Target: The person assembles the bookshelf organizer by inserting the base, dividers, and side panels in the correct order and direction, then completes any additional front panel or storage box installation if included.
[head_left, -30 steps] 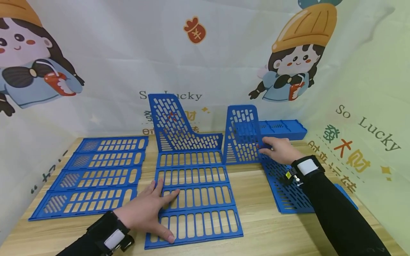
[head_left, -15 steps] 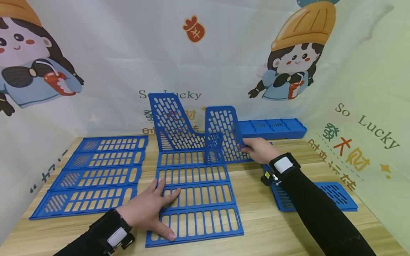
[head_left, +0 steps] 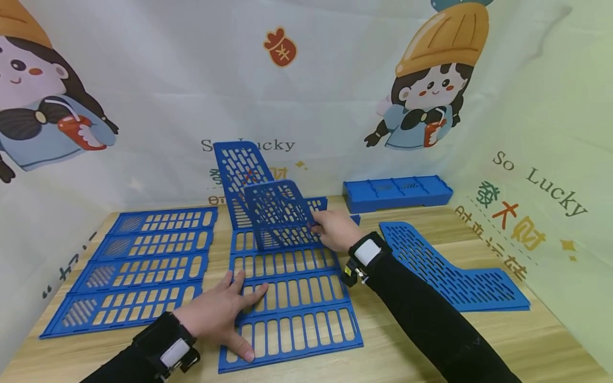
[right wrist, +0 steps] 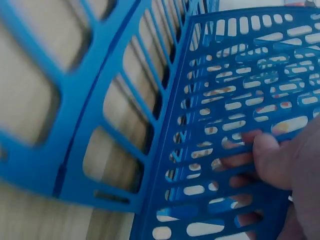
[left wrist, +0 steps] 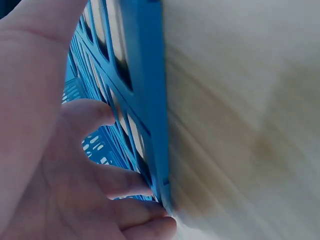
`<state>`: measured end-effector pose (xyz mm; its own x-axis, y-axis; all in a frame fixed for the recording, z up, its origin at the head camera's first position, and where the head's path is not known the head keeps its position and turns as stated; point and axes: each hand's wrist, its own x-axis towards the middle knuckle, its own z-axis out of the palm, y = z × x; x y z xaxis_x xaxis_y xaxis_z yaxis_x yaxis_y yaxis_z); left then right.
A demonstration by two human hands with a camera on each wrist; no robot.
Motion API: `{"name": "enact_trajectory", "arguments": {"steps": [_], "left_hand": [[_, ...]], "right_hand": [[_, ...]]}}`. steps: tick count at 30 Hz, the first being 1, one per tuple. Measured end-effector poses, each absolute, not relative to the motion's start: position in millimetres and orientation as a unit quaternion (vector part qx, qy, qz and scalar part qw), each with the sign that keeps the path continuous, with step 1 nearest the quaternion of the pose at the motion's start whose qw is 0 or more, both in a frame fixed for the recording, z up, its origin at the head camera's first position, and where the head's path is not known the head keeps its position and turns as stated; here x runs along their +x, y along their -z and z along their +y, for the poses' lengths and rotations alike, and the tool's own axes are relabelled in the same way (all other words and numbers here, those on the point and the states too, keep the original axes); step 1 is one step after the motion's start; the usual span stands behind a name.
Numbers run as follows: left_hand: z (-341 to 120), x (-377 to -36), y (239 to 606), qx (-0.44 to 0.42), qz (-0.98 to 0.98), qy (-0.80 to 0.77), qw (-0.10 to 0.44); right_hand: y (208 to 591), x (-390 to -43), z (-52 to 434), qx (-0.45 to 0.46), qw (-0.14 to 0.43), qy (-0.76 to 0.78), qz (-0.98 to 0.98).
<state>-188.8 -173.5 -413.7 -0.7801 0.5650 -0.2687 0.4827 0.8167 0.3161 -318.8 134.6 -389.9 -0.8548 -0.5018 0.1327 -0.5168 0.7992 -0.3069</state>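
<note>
My right hand pinches the right edge of a blue perforated L-shaped side panel of a file rack. It stands upright over the flat slatted panel, its lower edge near a seam between two sections; the right wrist view shows that edge close against the slats, contact hard to tell. My thumb lies on the near face, fingers behind. Another upright side panel stands at the slatted panel's far edge, partly covered. My left hand lies spread on the slatted panel's left edge; its fingers are straight.
To the left lies a second flat blue panel in several sections. On the right, a blue side panel lies flat on the wooden table. A long blue part with ribs sits at the back right by the printed cloth.
My right hand has carried the upright side panel leftward from the right of the slatted panel to above it. The flat side panel at right is now uncovered. My left hand stays in place.
</note>
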Motion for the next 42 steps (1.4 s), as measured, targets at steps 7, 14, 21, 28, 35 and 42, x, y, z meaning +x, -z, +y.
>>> {"name": "enact_trajectory", "arguments": {"steps": [7, 14, 21, 28, 35, 42], "left_hand": [[-174.2, -193.1, 410.3, 0.287, 0.936, -0.108, 0.173], [-177.2, -195.2, 410.8, 0.276, 0.937, -0.109, 0.187], [-180.8, -198.0, 414.9, 0.264, 0.936, -0.135, 0.190], [-186.9, -196.7, 419.6, 0.228, 0.953, -0.160, 0.119], [-187.6, -219.7, 420.6, 0.116, 0.973, -0.181, 0.089], [-203.0, -248.2, 451.0, 0.166, 0.962, -0.197, 0.095]], "right_hand": [[390.9, -318.7, 105.8, 0.275, 0.041, -0.155, -0.948], [392.6, -320.4, 72.7, 0.304, 0.058, -0.142, -0.940], [393.0, -327.1, 75.2, 0.305, 0.027, -0.140, -0.942], [373.7, -325.4, 128.1, 0.308, -0.020, -0.094, -0.947], [379.2, -325.9, 173.8, 0.300, 0.001, -0.090, -0.950], [389.7, -324.5, 173.0, 0.303, 0.039, -0.101, -0.947]]}}
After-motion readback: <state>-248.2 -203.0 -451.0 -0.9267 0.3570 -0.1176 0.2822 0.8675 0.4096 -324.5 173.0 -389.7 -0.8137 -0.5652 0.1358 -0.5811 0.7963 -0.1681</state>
